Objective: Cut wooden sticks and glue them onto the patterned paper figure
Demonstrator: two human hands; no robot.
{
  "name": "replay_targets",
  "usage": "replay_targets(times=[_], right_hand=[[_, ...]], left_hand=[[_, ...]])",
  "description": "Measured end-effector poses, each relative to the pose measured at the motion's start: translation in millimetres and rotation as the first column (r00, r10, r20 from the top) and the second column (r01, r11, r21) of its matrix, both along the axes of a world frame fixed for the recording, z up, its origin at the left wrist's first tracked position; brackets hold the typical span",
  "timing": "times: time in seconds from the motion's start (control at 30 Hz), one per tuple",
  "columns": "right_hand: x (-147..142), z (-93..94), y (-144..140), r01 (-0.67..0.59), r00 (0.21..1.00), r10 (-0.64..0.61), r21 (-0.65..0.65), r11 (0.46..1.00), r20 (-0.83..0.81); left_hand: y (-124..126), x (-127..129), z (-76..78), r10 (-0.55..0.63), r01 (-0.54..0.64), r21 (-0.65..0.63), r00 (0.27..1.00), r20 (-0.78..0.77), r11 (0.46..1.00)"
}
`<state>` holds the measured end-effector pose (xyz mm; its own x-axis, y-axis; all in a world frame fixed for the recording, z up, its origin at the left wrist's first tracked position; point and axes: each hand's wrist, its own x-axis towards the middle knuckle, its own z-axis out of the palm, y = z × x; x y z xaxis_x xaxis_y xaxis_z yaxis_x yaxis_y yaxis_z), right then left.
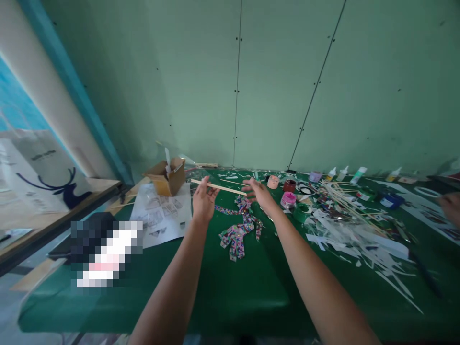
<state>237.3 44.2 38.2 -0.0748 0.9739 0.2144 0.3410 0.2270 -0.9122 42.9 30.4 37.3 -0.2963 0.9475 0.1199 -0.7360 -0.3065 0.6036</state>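
Left hand [203, 199] pinches one end of a thin, pale wooden stick [218, 187]; right hand [259, 193], fingers spread, meets the other end (light, stiff, probably snappable; best held near the ends).

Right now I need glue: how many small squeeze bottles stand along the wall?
4: two white bottles together, a green-tipped one beside them, another farther right. Clutter may hide more.

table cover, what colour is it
Dark green; the table cover shows best in the head view, under both arms.
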Motion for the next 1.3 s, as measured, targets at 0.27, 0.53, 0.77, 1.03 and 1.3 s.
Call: replay_targets(times=[0.27, 0.53, 0.77, 1.03, 1.3], right_hand=[[-15, -21.4, -60, -0.053, 0.993, 0.066, 0.125, 0.991, -0.102], [-20, -28.0, -62, -0.078, 0.99, 0.094, 0.146, 0.986, -0.106], [-17, -24.5, -61, -0.055, 0.994, 0.072, 0.191, 0.98, -0.085], [-12, -23.2, -57, 0.161, 0.931, -0.083, 0.196, 0.967, -0.355], [-11, -21.5, -57, 0.16, 0.952, -0.109, 0.16, 0.974, -0.286]], left_hand=[[-7, 21, -6.6, -0.035, 0.042, 0.009, 0.919, -0.393, 0.999], [-13, 25, -6.3, -0.13, 0.163, 0.02, 0.849, -0.512, 0.986], [-8, 24, -8.5, -0.058, 0.087, 0.037, 0.874, -0.482, 0.996], [-7, 25, -8.8, -0.07, 0.082, 0.019, 0.934, -0.35, 0.996], [-3, 23, -14.0, -0.064, 0.047, -0.051, 0.905, -0.421, 0.998]])
